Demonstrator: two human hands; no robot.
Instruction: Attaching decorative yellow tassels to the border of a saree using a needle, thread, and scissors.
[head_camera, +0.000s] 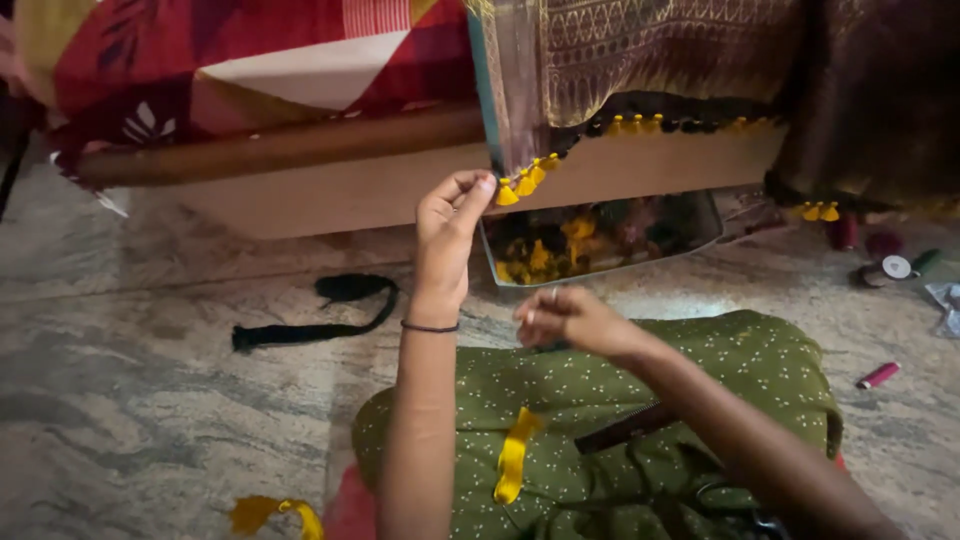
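A strip of yellow thread (513, 455) lies limp on the lap of green dotted cloth (720, 380), nearest the viewer, with a dark band beside it; more yellow thread (270, 515) sits on the mottled stone floor (150, 400) to the lap's left. Above the lap the right hand (560, 318) has its grip drawn nearly closed, fingertips bunched; whether it pinches a needle or thread is too small to tell. Beyond the lap the left hand (450, 235), a thin dark band on its wrist, is raised with thumb and forefinger pinched together at the lowest yellow tassel (507, 194). That tassel lies at the tip of the grip, the end of a row of small, rounded tassels (640, 125) running along the edge of the brown-gold patterned fabric (640, 60), which hangs from the wooden bed frame (330, 180). Under the fabric's edge a tray (600, 235) of yellow and dark threads stands on the floor. Left of the lap a black ribbon (320, 315) curls on bare floor, with much room around it; right of the lap lie a pink spool (878, 375) and further spools (890, 262).
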